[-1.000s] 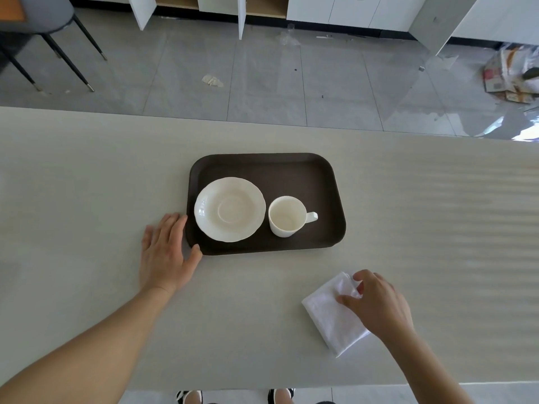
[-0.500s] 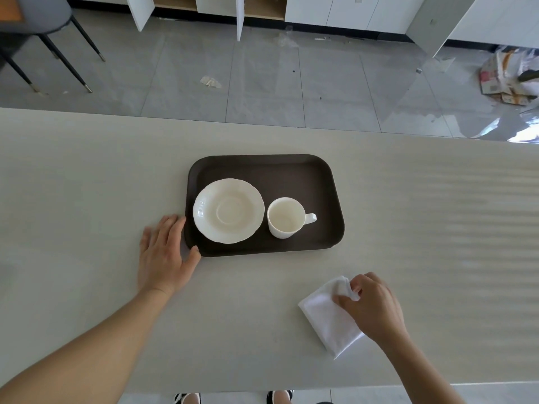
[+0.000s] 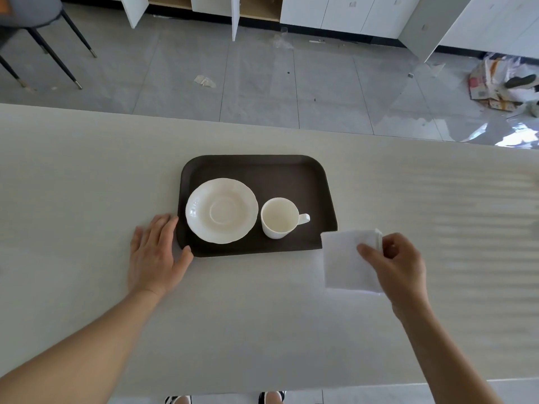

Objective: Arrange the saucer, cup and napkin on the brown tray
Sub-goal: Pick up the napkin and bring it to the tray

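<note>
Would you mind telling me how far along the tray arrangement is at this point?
Done: the saucer and the cup both sit side by side on the brown tray.
In hand: the right hand pinches the folded napkin beside the tray's near right corner, while the left hand rests flat against the tray's left edge.
Left: setting the napkin down on the tray, probably in the free space.

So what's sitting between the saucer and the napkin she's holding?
In the head view, the cup stands between the saucer and the napkin, its handle pointing toward the napkin.
</note>
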`<state>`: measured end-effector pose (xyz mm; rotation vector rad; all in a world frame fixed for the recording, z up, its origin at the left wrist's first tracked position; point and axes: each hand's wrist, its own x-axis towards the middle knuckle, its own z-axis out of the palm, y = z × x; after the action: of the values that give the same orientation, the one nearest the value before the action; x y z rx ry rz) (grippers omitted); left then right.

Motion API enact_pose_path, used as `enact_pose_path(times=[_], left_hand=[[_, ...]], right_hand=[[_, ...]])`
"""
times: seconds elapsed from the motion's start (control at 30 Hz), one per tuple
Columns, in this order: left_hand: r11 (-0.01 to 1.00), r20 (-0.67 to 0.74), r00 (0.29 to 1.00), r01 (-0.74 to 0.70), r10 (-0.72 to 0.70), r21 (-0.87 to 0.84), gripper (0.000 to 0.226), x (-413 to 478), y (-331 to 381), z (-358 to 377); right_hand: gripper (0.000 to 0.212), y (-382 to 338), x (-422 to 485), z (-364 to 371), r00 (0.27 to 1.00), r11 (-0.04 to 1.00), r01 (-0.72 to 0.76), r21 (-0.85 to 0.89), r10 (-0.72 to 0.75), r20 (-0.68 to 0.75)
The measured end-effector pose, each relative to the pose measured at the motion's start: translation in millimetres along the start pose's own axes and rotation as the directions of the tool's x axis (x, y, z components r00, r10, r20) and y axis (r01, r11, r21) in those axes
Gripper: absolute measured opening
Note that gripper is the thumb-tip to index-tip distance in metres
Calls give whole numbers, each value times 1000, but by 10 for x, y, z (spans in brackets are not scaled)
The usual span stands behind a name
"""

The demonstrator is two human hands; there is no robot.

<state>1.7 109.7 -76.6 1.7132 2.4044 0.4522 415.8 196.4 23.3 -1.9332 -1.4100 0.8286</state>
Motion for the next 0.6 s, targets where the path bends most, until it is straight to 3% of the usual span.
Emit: enact_pose_path(times=[0.27, 0.6], left_hand=[[1000, 6, 1000, 9, -9, 1, 71, 0, 5, -3], [1000, -5, 1000, 6, -6, -10, 71, 0, 10, -8]], right_hand=[[27, -251, 408, 257, 989, 961, -102, 258, 126, -79], [25, -308, 627, 690, 921, 787, -291, 543, 384, -63]])
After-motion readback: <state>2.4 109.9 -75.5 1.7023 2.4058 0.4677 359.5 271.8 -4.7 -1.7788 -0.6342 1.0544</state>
